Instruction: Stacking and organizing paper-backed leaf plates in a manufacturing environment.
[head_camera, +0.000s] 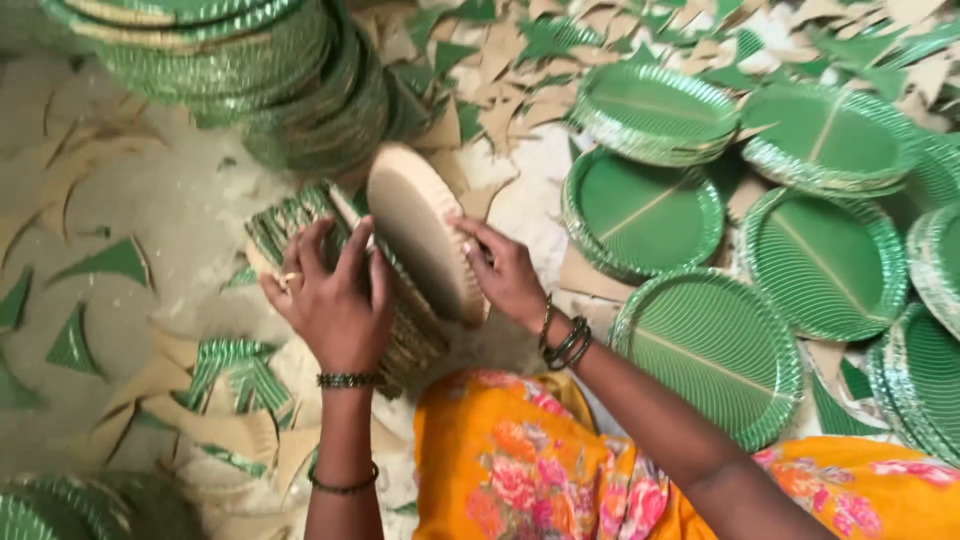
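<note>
A person sits on the floor (170, 210) with both hands on a stack of paper plates (400, 290) that lies on its side near the middle of the floor, just in front of the orange flowered cloth (520, 460) over the lap. The left hand (330, 295) presses flat against the near face of the stack, fingers spread and pointing up, a ring on one finger and bangles at the wrist. The right hand (505, 275) grips the rim of the outermost plate (425, 240), whose plain tan underside faces the camera and tilts away from the rest of the stack; its fingers curl over the plate's fluted edge. The two hands are apart, with the stack clamped between them. Toward the right edge of the floor, several piles of green plates (720, 340) with silver rims lie face up, close together and partly overlapping. At the far left corner, a tall leaning heap of green plates (250, 70) rises. Green and tan triangular paper offcuts (110, 262) litter the floor along its left edge and across the far side.
</note>
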